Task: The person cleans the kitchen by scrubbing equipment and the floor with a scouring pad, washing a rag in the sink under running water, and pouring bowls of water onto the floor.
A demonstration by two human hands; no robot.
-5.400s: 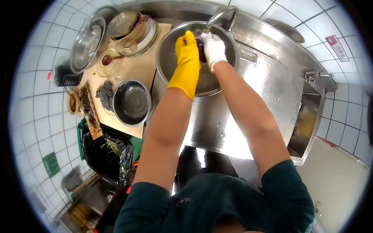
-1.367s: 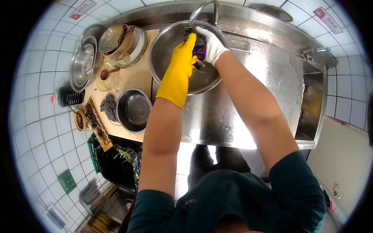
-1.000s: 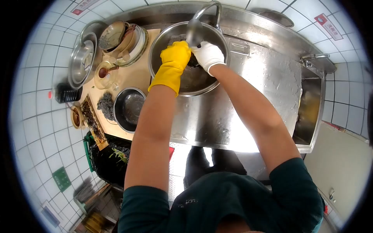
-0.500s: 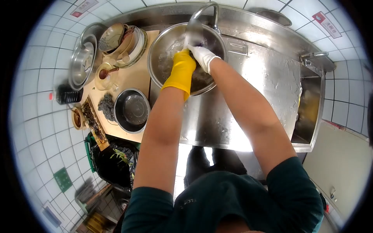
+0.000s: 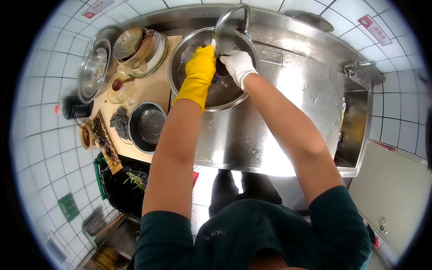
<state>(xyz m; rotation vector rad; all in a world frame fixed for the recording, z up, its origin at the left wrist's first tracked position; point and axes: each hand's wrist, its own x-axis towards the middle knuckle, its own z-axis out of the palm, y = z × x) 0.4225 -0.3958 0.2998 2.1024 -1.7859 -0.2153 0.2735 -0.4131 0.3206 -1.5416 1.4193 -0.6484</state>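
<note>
My left hand, in a yellow rubber glove, is closed over the large metal basin, under the curved faucet. What its fingers grip is hidden behind the glove. Close on its right, my right hand in a white glove has its fingers closed on a dark purple item. That item lies between the two hands, and its lower part hangs over the water in the basin. A blurred grey patch covers the area just beneath the faucet's mouth.
Left of the basin, a wooden board holds a smaller metal bowl, a grey scouring pad, stacked bowls and a glass jug with a brown ladle. A black-lined bin stands below. At the right is a sink.
Compared with half a second ago, my left hand has moved left, apart from my right hand, and the dark purple item shows between them. The whole view has shifted slightly.
</note>
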